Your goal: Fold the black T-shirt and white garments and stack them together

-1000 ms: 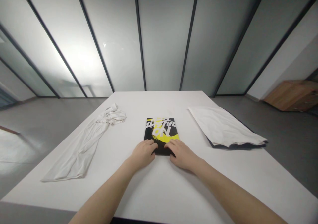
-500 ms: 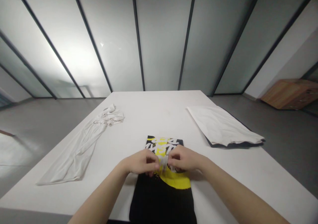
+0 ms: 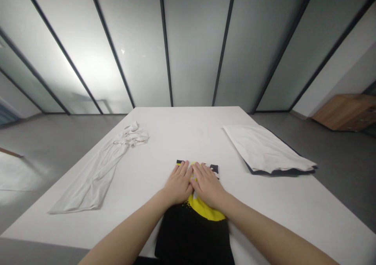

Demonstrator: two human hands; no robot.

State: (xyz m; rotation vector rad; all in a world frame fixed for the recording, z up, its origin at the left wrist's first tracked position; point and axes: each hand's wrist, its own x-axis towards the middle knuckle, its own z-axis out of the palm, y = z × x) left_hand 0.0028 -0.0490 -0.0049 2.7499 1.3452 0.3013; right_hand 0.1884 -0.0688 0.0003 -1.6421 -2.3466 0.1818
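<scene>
Flat on a black printed garment [image 3: 192, 235], prob. a T-shirt: L hand [image 3: 178, 182] & R hand [image 3: 207, 184], side by side, palms down, likely to press the cloth smooth rather than lift it. Unclenched, both, w/ fingers straight & fairly close together, thumbs meeting or nearly so mid-print; no grasp or pinch visible. Can't see under the palms.

Angled inward: L fingertips toward 1 o'clock, R toward 11, presumably to share pressure over the middle. Forearms low, long & nearly straight, on lines from 8 o'clock (L) & 4 o'clock (R), apparently for a bit of weight behind the palms.

Set central on the white table [image 3: 188, 133], from just past the fingertips at 12 to the bottom of view at 6; likely so for equal reach w/ 2 hands. Can't tell no. of layers.

At 9 o'clock, by the table's L edge, a long white garment [image 3: 91, 182], bunched at its far end. B/w 2 & 3, a flat white cloth [image 3: 264, 147] over a dark layer [image 3: 279, 173]. Untouched & well apart from the hands, seemingly for elbow room. Beyond, at 12, a frosted-glass partition [image 3: 194, 45]; farther out b/w 2 & 3, a wood cabinet [image 3: 340, 112].
</scene>
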